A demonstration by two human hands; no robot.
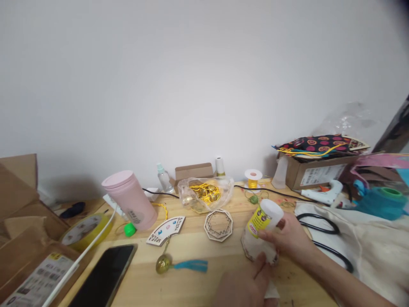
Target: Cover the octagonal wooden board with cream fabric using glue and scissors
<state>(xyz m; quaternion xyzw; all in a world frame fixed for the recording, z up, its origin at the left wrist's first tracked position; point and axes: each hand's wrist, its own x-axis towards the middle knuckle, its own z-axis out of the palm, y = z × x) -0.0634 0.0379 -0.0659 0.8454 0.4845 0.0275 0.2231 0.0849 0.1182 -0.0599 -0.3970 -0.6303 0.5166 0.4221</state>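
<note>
In my right hand point(286, 234) is a white bottle with a yellow label point(260, 219), tilted, its round white end up. Directly below it lies a flat, polygonal piece covered in white point(262, 247), with a dark patterned rim. My left hand point(246, 283), partly smeared by motion, grips that piece at its near edge with the fingertips. A bit of white paper point(271, 291) shows under this hand. Left of the bottle rests an octagonal wooden lattice frame point(219, 226). Further left is a fan-shaped wooden piece point(166, 230) with a gold bell point(163, 264) and a blue tassel point(191, 265).
A phone point(104, 277), pink tumbler point(129, 200), yellow tape roll point(84, 230) and cardboard box point(38, 264) stand left. Behind are a bag of gold bells and yellow cord point(206, 194) and a thread spool point(253, 180). A glue gun point(326, 194) and cloth bag point(377, 243) lie right.
</note>
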